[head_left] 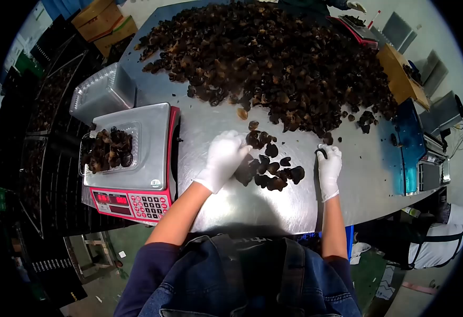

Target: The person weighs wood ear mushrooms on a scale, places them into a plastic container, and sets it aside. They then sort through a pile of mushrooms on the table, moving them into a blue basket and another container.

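Note:
Both hands wear white gloves over a metal table (205,211). My left hand (224,158) has its fingers bent together at the left edge of a small group of dark, ear-shaped fungus pieces (271,171); whatever its fingertips hold is hidden. To the right of that group, my right hand (329,164) is closed, with a dark piece (322,153) between its thumb and fingers. A large heap of the same dark pieces (263,63) covers the far part of the table. On the red scale (160,142) at the left sits a clear tray (136,153) holding dark pieces.
Stacked clear trays (102,92) stand behind the scale. A blue device (408,148) is at the right edge, near a wooden box (400,74). Another person's gloved hand (356,6) shows at the far right, by a second red scale (359,33).

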{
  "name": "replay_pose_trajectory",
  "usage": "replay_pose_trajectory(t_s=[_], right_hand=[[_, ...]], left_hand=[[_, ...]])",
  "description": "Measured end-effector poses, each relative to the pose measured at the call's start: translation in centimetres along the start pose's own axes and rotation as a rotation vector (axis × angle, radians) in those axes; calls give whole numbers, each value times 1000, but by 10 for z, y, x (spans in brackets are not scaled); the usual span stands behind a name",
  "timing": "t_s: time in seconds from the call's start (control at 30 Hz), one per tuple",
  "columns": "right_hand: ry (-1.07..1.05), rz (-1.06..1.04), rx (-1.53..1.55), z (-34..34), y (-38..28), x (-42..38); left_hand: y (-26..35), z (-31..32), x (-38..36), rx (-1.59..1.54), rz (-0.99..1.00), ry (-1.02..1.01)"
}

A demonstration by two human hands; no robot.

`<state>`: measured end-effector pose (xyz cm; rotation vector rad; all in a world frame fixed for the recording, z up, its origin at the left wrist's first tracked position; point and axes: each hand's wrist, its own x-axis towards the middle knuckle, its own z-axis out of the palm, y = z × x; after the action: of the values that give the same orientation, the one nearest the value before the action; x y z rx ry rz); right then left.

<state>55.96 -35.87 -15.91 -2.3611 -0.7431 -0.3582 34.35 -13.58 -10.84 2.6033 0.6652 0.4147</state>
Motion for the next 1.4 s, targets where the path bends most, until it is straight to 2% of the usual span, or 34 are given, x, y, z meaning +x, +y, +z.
replay_pose_trajectory(t_s=[0.1, 0.17, 0.2, 0.27, 0.3, 0.37, 0.43, 0.5, 0.53, 0.57, 0.6, 0.63, 0.67, 0.7, 0.73, 0.77, 0.83, 0.9, 0.97, 1.0, 1.03, 1.1, 1.17, 1.23, 1.27, 1.3, 1.37, 1.4], right_hand=[[-176, 44, 172, -9, -11, -12], [-336, -145, 130, -30, -39, -16], [-341, -148, 128, -34, -52, -16], [-315, -317, 93, -35, -75, -11], [-330, -314, 94, -30, -83, -6], [-322, -510, 97, -3, -86, 3], [-426, -591, -77, 14, -102, 3], [-483, -620, -89, 32, -101, 1], [-526, -586, -166, 33, -96, 0], [-415, -586, -43, 21, -91, -4], [-401, -509, 57, -8, -90, -10], [-351, -534, 32, -46, -93, -15], [-444, -524, -79, -76, -76, -24], [-577, -506, -51, -112, -63, -32], [-769, -414, 83, -145, -56, -33], [-838, -238, 152, -160, -50, -44], [-882, -13, 27, -172, -44, -50], [-671, 152, 87, -144, -37, -56], [-370, -52, 126, -94, -35, -54], [-346, -16, 47, -70, -42, -48], [-255, -116, 117, -52, -54, -46], [-283, -160, 162, -14, -56, -47], [-158, -233, 177, -2, -67, -36], [-282, -158, 62, 2, -74, -13], [-312, -154, -37, 6, -79, -4], [-308, -155, -31, 13, -73, 1], [-442, -194, -94, 30, -54, 6], [-393, -147, -19, 22, -58, 5]], left_hand=[[-4, 22, 30, 13, 89, 35], [-4, 36, 44, 78, 173, -45], [-3, 43, 50, 164, 165, -81], [-7, 55, 52, 152, 132, -104], [-7, 55, 54, 142, 102, -125], [-10, 55, 52, 162, 103, -130], [-15, 61, 48, 80, 94, -84], [-15, 57, 45, 50, 110, -54], [-15, 54, 44, 56, 107, -90], [-13, 48, 44, 61, 105, -127], [-10, 39, 45, 127, 93, -215], [-9, 31, 43, 123, 96, -217], [-11, 22, 40, 20, 87, -261], [-10, 11, 37, -83, 78, -306], [-5, -3, 38, -111, 28, -335], [-6, -4, 45, -118, -53, -387], [2, -5, 49, -142, -100, -213], [2, 21, 59, -105, -46, -206], [1, 55, 62, -70, 272, -21], [7, 60, 58, -23, 241, -84], [7, 61, 53, -18, 238, -78], [9, 58, 45, 12, 204, -323], [5, 46, 31, 99, 239, -387], [4, 31, 13, -1, 277, -323], [4, 24, 6, -19, 302, -230], [5, 17, 0, -13, 303, -228], [6, 4, -14, -95, 243, -57], [4, -1, -21, -94, 198, -8]])
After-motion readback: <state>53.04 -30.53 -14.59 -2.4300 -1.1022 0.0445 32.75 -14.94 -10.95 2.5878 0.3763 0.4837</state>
